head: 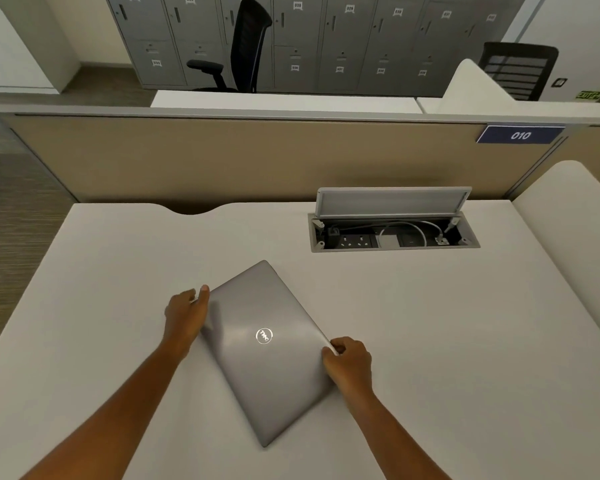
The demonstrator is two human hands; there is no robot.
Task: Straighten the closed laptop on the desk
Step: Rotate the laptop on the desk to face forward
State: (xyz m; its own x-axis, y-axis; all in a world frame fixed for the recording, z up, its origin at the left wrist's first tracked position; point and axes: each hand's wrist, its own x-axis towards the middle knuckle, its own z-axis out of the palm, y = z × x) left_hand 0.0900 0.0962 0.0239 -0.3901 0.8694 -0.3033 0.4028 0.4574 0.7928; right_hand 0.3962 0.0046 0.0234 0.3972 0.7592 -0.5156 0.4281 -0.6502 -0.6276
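One closed laptop [267,348], one desk [430,323], two hands, left [184,315] and right [349,360]. One open socket box [394,233], one numbered sign [520,135], two office chairs [246,46] [518,69].

White tabletop [430,323] w/ open cable box [394,233] set in it, lid up, sockets + cables inside. Beige partition [222,157] behind, blue "010" label [520,135] at right. Beyond: grey numbered lockers [326,39] along back wall, 2 black office chairs [248,43], brown carpet [11,216] at left. Even indoor light.
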